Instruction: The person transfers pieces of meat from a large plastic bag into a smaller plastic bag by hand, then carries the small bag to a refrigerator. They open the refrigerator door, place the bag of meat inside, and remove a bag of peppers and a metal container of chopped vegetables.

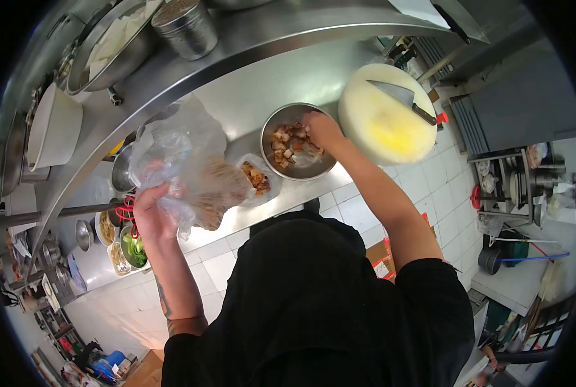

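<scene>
My left hand is closed on a clear plastic bag, which is bunched up and hangs over the counter's front edge. Brownish contents show through its lower part. Close to it on the counter lies a smaller clear bag with browned food pieces. My right hand reaches into a steel bowl from the right, its fingers curled down at the cooked meat chunks. What those fingers hold, if anything, is hidden. Some clear plastic also shows inside the bowl.
A thick round cutting board carries a cleaver right of the bowl. An overhead steel shelf holds a shaker can and basins. Containers of food, one with green vegetables, stand at the left.
</scene>
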{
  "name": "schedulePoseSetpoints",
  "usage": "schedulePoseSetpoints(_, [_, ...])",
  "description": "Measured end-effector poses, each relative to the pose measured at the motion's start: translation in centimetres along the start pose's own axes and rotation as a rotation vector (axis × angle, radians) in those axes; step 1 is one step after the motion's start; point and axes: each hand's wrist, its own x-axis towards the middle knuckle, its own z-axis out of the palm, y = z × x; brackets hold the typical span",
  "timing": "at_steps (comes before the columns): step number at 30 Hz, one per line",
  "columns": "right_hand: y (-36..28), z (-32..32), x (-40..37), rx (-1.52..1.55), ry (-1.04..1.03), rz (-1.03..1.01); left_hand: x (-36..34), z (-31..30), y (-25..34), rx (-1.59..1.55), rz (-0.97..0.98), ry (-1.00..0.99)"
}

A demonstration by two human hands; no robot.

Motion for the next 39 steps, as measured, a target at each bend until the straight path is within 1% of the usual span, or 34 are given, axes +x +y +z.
schedulePoseSetpoints(1, [0.4,-1.3,-0.2,0.153,-0.029,0.056,-0.1,-0.1,0.1,0.002,-0.006,-0.011])
schedulePoseSetpoints(2, [1.0,-2.2,-0.8,0.150,-0.032,0.052,-0.2,-0.1,0.1,0.004,-0.012,-0.023])
schedulePoseSetpoints(4, [2.0,-4.2,-2.2,0.735,0.134,0.147,-0.1,0.2,-0.2,0.002,-0.024,-0.047])
schedulePoseSetpoints(5, [2.4,-5.4,-3.1,0.732,0.134,0.146,0.0,0.7,-0.5,0.004,-0.038,-0.076])
schedulePoseSetpoints(6, [2.3,-6.7,-4.2,0.966,0.125,0.249,0.1,1.7,-0.9,0.002,-0.038,-0.077])
schedulePoseSetpoints(7, [2.4,-7.4,-5.3,1.199,0.116,0.355,0.1,3.4,-1.5,0.038,-0.054,-0.035])
schedulePoseSetpoints(8, [2.7,-7.3,-6.2,1.197,0.121,0.356,0.3,4.7,-2.1,0.074,-0.070,0.005])
schedulePoseSetpoints(9, [3.1,-6.9,-7.0,1.236,0.129,0.382,0.7,5.3,-2.8,0.103,-0.070,-0.049])
schedulePoseSetpoints(10, [3.4,-6.5,-7.7,1.274,0.139,0.409,1.0,6.4,-3.4,0.103,-0.072,-0.058])
schedulePoseSetpoints(12, [3.3,-5.6,-9.1,1.318,0.150,0.395,1.4,8.7,-4.4,0.096,-0.069,-0.140])
schedulePoseSetpoints(14, [3.2,-5.2,-10.5,1.362,0.160,0.384,2.1,10.1,-5.1,0.101,-0.070,-0.172])
schedulePoseSetpoints(16, [2.5,-5.3,-11.4,1.413,0.170,0.382,3.2,11.1,-5.9,0.142,-0.041,-0.272])
schedulePoseSetpoints(17, [2.3,-5.5,-11.7,1.415,0.176,0.392,3.3,12.2,-6.8,0.138,-0.003,-0.186])
schedulePoseSetpoints(18, [2.2,-5.5,-12.0,1.414,0.185,0.394,3.7,12.9,-7.7,0.138,-0.006,-0.194])
schedulePoseSetpoints(20, [2.3,-5.5,-12.6,1.403,0.233,0.434,4.9,13.4,-9.9,0.236,0.045,-0.253])
schedulePoseSetpoints(21, [2.3,-5.5,-12.8,1.400,0.237,0.434,5.7,13.3,-11.5,0.255,0.085,-0.244])
schedulePoseSetpoints(22, [2.1,-5.5,-12.8,1.386,0.282,0.511,6.3,13.2,-12.8,0.252,0.087,-0.246])
schedulePoseSetpoints(23, [2.1,-5.5,-12.7,1.370,0.325,0.588,6.7,13.2,-13.9,0.315,0.103,-0.263])
schedulePoseSetpoints(24, [2.1,-5.5,-12.3,1.367,0.325,0.585,6.9,13.2,-14.6,0.377,0.119,-0.278])
schedulePoseSetpoints(26, [1.8,-5.3,-11.2,1.047,0.172,0.652,7.0,12.9,-15.4,0.387,0.108,-0.259])
schedulePoseSetpoints(27, [0.2,-5.9,-10.6,0.902,0.254,0.534,7.0,12.8,-15.4,0.344,0.092,-0.230])
schedulePoseSetpoints(28, [-0.3,-5.4,-9.6,0.903,0.255,0.539,6.9,12.7,-15.5,0.302,0.072,-0.201])
schedulePoseSetpoints(30, [-0.3,-3.8,-6.8,0.195,0.265,0.166,7.1,12.5,-14.5,0.272,0.070,-0.208])
schedulePoseSetpoints(31, [-0.4,-2.6,-5.5,0.197,0.264,0.166,7.2,12.6,-13.8,0.239,0.077,-0.213])
schedulePoseSetpoints(33, [-0.6,0.3,-3.1,-0.068,0.027,0.109,7.1,13.1,-12.4,0.209,0.091,-0.204])
schedulePoseSetpoints(34, [-1.4,1.1,-2.6,-0.067,0.029,0.102,7.0,13.2,-11.8,0.177,0.102,-0.195])
schedulePoseSetpoints(36, [-2.7,2.7,-2.0,-0.204,-0.036,0.133,6.7,13.3,-11.0,0.174,0.121,-0.176])
schedulePoseSetpoints(37, [-2.4,2.9,-1.5,-0.223,-0.025,0.044,6.6,13.1,-10.6,0.170,0.134,-0.157])
schedulePoseSetpoints(38, [-1.8,2.9,-0.9,-0.222,-0.026,0.031,6.5,12.8,-10.3,0.171,0.142,-0.147])
schedulePoseSetpoints(39, [-1.7,2.0,-0.6,-0.123,-0.066,0.144,6.4,12.3,-10.0,0.164,0.139,-0.149])
